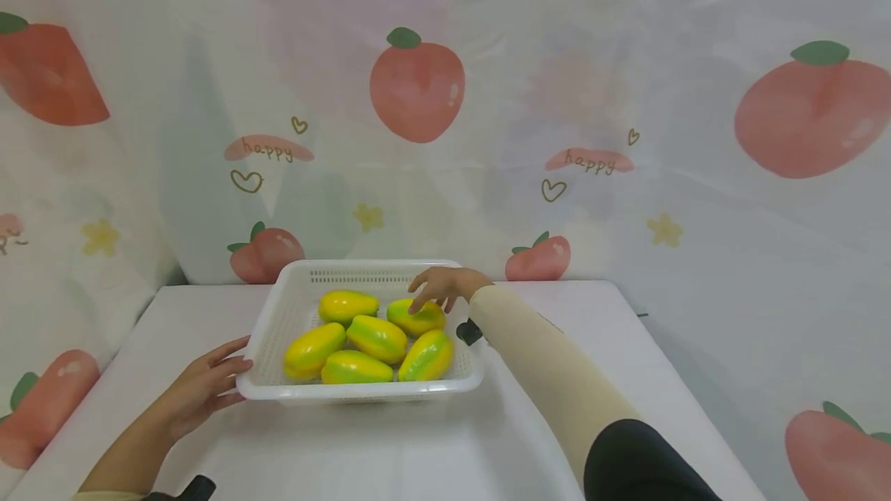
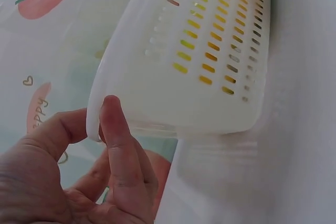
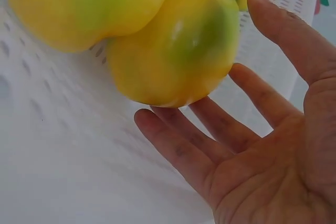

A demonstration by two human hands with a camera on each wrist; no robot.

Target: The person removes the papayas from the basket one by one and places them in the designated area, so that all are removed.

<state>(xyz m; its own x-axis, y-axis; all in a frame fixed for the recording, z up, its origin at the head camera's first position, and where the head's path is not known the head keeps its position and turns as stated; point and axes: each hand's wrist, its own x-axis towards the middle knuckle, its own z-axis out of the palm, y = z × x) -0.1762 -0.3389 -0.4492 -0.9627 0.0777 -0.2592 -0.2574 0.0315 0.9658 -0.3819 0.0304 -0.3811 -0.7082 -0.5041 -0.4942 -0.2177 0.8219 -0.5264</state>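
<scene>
White plastic basket (image 1: 292,296) sits mid-tabletop (image 1: 431,447) with six yellow-green mangoes inside. Your left hand (image 1: 202,389) rests, fingers straight, against the basket's near-left corner rim. Your right hand (image 1: 442,288) hangs relaxed over the far-right mango (image 1: 416,318), fingertips touching it, near the back wall. Bare tabletop lies along every side.

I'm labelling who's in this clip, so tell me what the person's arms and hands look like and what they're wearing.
Both hands are bare, with no gloves or rings in view. The right arm wears a snug cream sleeve to the wrist, with black fabric above it near the elbow. The left hand has a bare forearm; a cream edge and a dark strap show only at the picture's bottom.
</scene>
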